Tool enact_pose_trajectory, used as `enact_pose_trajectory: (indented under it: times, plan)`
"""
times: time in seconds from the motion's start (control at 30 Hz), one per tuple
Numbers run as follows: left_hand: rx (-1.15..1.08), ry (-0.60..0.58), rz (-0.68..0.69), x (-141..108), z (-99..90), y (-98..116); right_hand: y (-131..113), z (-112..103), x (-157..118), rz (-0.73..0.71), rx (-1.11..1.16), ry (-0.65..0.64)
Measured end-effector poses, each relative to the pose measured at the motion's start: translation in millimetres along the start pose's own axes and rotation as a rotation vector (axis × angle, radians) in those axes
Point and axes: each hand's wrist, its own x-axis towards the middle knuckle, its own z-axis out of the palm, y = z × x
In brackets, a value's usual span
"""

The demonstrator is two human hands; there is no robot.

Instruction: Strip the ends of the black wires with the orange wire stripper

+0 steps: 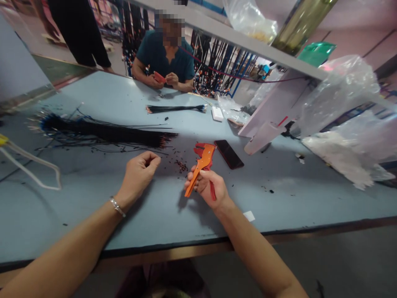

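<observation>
My right hand (211, 186) is wrapped round an orange-and-red wire stripper (204, 159), its jaws pointing away from me and its handles spread apart in the palm. To the left, my left hand (141, 174) is closed, thumb and forefinger pressed together. What they pinch, if anything, cannot be made out. Just beyond that hand lies a thick bundle of black wires (108, 132), with blue and pale ends at the left and coppery tips at the right. Small dark and coppery scraps (181, 166) are scattered between my hands.
A phone (228, 154) lies right of the stripper. Farther back are a smaller wire bundle (176, 109) and a white box (217, 114). A shelf upright (263, 103) and plastic bags (341, 153) stand at the right. Across the table a person (169, 62) holds a red object.
</observation>
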Motion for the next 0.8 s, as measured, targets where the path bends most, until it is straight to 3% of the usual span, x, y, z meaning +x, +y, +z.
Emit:
enact_pose_trajectory:
  times: [0.2, 0.4, 0.6, 0.8]
  plan:
    - [0.012, -0.024, 0.038, 0, 2.8, -5, -5, 1, -2, 0.003, 0.208, 0.01]
    - [-0.02, -0.064, 0.018, 1, 3.3, -3, -2, 12, -12, -0.162, -0.098, -0.099]
    - [-0.004, -0.059, -0.064, 1, -1.0, -5, 10, 6, -10, 0.165, -0.271, -0.067]
    - [-0.081, -0.096, -0.011, 1, 1.5, -11, 6, 8, -12, -0.096, -0.35, -0.038]
